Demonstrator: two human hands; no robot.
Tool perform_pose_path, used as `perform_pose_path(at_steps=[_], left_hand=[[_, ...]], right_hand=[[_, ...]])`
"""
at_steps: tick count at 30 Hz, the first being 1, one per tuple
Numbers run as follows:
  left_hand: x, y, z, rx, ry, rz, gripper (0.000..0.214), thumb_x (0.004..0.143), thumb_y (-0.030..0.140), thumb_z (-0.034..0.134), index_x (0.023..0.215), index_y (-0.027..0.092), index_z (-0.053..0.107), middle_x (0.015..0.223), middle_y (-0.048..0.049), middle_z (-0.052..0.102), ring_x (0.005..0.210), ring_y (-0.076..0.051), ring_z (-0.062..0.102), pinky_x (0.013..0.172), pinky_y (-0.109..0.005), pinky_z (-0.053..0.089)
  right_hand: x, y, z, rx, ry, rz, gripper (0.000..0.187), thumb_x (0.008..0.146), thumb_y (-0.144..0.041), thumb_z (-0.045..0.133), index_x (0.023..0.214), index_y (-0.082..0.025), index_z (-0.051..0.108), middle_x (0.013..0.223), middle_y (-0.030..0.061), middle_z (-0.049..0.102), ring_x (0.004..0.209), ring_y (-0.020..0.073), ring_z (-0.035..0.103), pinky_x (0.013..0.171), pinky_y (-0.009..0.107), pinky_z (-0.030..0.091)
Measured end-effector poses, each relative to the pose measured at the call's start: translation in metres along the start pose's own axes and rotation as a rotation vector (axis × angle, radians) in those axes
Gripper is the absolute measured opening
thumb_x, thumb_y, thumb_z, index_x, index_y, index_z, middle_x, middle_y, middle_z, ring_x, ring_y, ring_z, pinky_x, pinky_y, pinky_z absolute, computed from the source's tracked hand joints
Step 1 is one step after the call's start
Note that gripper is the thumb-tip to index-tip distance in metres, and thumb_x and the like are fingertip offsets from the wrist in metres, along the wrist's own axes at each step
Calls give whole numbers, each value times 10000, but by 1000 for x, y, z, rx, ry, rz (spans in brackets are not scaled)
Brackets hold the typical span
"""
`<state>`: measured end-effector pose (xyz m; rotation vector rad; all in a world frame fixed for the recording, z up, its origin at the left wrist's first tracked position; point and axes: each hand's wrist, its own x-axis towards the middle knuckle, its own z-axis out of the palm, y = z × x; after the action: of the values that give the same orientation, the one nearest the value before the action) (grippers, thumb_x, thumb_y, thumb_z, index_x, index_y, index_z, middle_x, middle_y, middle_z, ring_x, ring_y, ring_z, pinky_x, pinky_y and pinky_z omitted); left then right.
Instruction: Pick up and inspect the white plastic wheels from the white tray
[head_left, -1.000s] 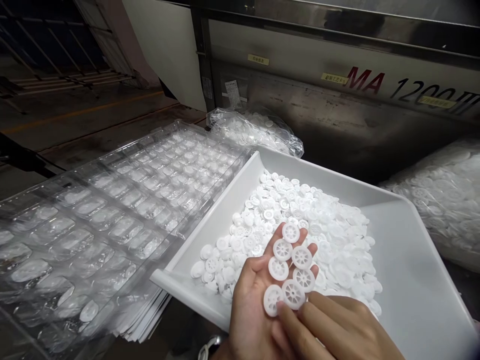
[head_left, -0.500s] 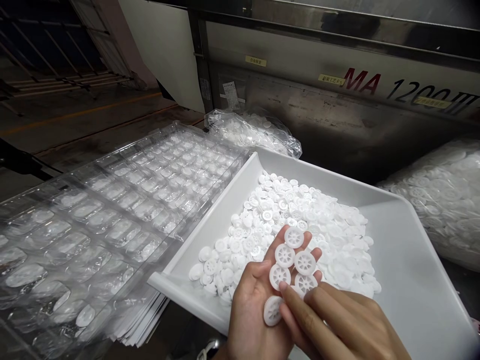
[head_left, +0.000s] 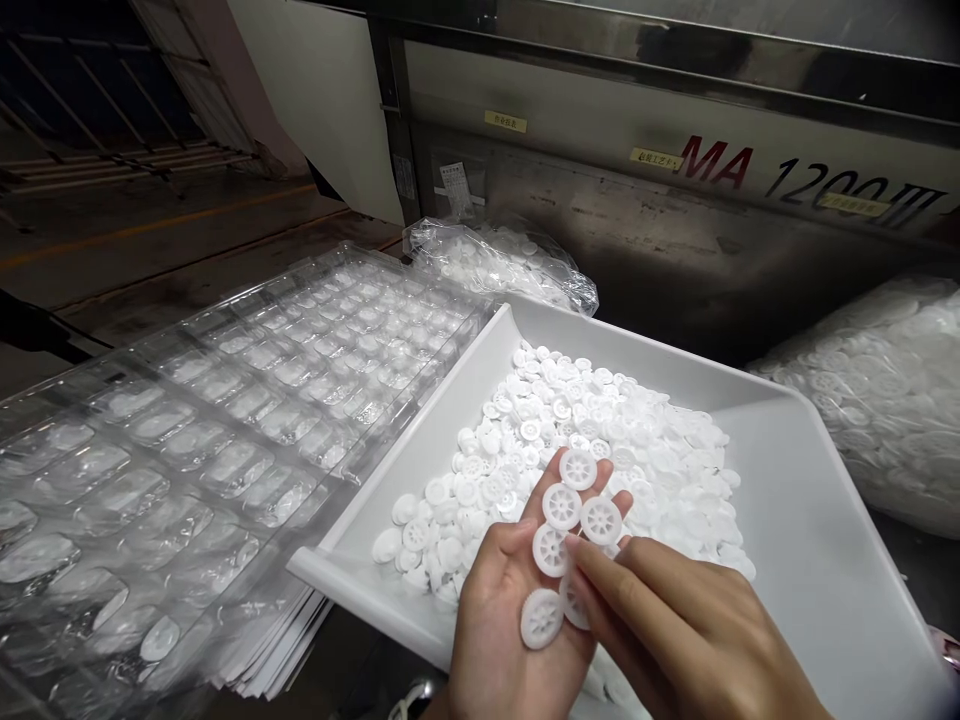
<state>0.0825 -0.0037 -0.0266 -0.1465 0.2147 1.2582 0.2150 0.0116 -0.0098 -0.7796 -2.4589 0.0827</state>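
Lying open and palm up over the near edge of a pale grey bin (head_left: 795,470), the person's left hand (head_left: 504,620) carries several white spoked wheels (head_left: 561,506), spread loosely from palm to fingertips with the fingers uncurled beneath them. From the right comes the right hand (head_left: 690,620), its fingers bunched close together, the index fingertip touching the edge of one wheel in the middle of the group; I cannot tell whether it has a wheel pinched. More wheels lie under those fingers, partly hidden.

Behind the hands, a broad heap (head_left: 630,440) of similar white pieces covers much of the bin's floor. To the left is a clear plastic tray (head_left: 390,430) with rows of compartments, above a stack of white sheets (head_left: 274,645). Clear bags of white parts sit at the far side (head_left: 502,262) and far right (head_left: 885,390), before a machine lettered "MA 1200" (head_left: 600,210).
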Motion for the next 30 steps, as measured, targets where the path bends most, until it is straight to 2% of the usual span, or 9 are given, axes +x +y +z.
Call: perform_pose_path(at_steps=[5, 10, 15, 19, 24, 27, 30], left_hand=[[-4, -1, -1, 21, -1, 6, 560, 868, 230, 283, 1420, 159, 226, 1328, -115, 526, 1236, -251, 457, 1102, -391, 204], [-4, -1, 0, 33, 10, -3, 582, 851, 216, 283, 1426, 173, 204, 1328, -114, 526, 1227, -241, 468, 1094, -379, 217], [-2, -1, 1, 21, -27, -23, 581, 840, 202, 279, 1419, 188, 234, 1365, -104, 487, 1225, -243, 469, 1029, -345, 322], [-3, 0, -1, 15, -44, -25, 581, 839, 187, 267, 1419, 175, 235, 1359, -102, 493, 1248, -247, 439, 1048, -345, 299], [-5, 0, -2, 24, -56, -44, 623, 801, 134, 278, 1420, 176, 231, 1339, -93, 517, 1252, -242, 430, 1085, -358, 237], [-6, 0, -1, 25, -36, -34, 652, 777, 112, 280, 1423, 178, 222, 1323, -95, 532, 1233, -249, 456, 1055, -370, 280], [-5, 0, -1, 21, -8, -25, 678, 759, 109, 296, 1427, 179, 204, 1319, -97, 536, 1216, -249, 476, 1016, -364, 323]], right_hand=[[2, -3, 5, 14, 0, 51, 219, 870, -130, 556, 1081, -100, 609, 625, -12, 501, 476, 94, 505, 418, 228, 366], [4, -1, 1, 133, -16, 129, 152, 876, -143, 541, 1007, -157, 618, 653, -13, 535, 518, 96, 546, 464, 206, 428], [5, 3, -3, 232, 37, 210, 203, 848, -84, 553, 1018, -181, 610, 719, -9, 580, 582, 89, 578, 515, 179, 451], [3, 4, -2, 296, 13, 255, 234, 848, -88, 547, 1040, -212, 598, 737, -17, 586, 590, 87, 581, 532, 172, 462], [2, 1, 1, 393, -15, 393, 232, 858, -122, 543, 1032, -263, 605, 742, -31, 589, 576, 83, 556, 513, 176, 441], [3, -2, 1, 479, -25, 494, 213, 858, -153, 543, 1014, -273, 624, 713, -40, 583, 563, 85, 532, 510, 185, 428], [5, -4, -1, 572, -68, 565, 197, 853, -191, 545, 1000, -271, 648, 717, -25, 612, 613, 115, 576, 545, 202, 461]])
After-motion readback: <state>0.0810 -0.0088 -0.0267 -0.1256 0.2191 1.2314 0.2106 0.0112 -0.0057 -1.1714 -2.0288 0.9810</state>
